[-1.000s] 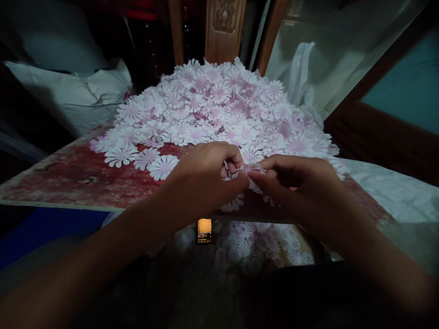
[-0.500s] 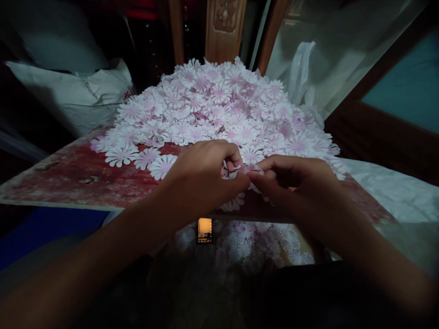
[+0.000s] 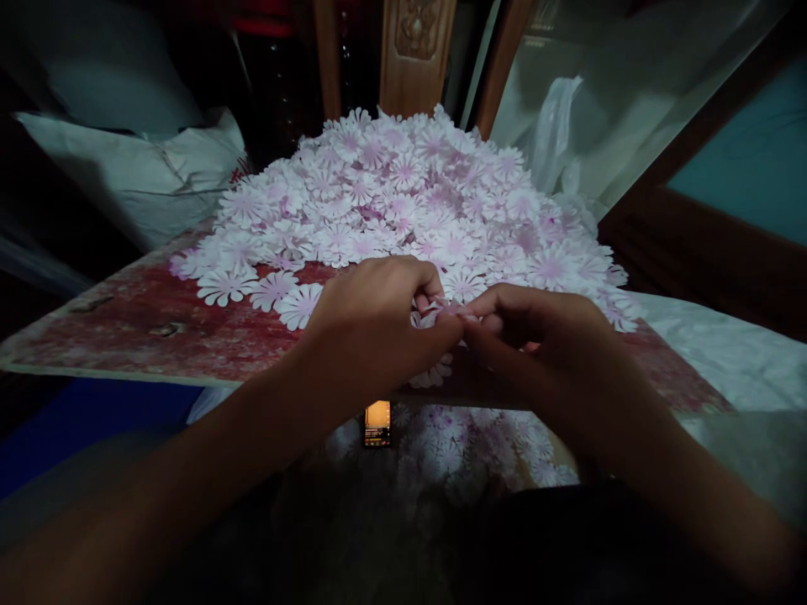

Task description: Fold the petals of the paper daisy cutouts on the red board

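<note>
At the centre, the left hand (image 3: 378, 323) and right hand (image 3: 542, 353) cover most of the flower (image 3: 445, 309) between them, hiding its shape and most of the fingers' contact with it. Both forearms run off the bottom edge, at 7 and 5 o'clock. At 6 o'clock, a lit screen (image 3: 377, 423) is too small to read, and the flowers (image 3: 447, 454) below the counter (image 3: 157, 336) are dim and blurred. The pile (image 3: 403, 193) hides the counter's far part. The top edge cuts off a carved post (image 3: 416, 50) at 12 o'clock, and the right edge cuts off a teal panel (image 3: 750, 143) at 2 o'clock.
</note>
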`<state>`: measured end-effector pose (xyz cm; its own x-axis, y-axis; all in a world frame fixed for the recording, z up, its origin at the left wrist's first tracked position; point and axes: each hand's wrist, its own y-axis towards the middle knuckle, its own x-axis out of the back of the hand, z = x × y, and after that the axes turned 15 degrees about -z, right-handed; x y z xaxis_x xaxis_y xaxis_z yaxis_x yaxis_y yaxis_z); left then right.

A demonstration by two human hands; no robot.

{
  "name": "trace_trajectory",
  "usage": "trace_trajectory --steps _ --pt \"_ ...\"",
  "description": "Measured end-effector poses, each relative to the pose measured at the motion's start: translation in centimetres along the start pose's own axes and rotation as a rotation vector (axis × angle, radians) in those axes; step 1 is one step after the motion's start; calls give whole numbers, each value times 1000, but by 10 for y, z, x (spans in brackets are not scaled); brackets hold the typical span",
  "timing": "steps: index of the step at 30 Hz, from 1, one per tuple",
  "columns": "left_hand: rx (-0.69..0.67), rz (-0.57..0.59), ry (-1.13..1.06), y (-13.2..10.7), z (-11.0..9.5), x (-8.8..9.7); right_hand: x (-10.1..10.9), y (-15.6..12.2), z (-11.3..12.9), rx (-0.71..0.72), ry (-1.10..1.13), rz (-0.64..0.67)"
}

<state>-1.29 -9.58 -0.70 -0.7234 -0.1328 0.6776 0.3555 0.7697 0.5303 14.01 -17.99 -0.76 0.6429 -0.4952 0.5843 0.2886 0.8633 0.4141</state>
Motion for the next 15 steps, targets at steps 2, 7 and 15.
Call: trace_trajectory --steps 2,7,15 --pt "-2 -11 19 0 0 -1 -1 0 1 23 -18 -3" --pt "-32 -101 71 10 15 4 0 -4 8 34 -23 -19" --pt "-7 82 -313 15 15 17 7 -4 5 19 -22 -30"
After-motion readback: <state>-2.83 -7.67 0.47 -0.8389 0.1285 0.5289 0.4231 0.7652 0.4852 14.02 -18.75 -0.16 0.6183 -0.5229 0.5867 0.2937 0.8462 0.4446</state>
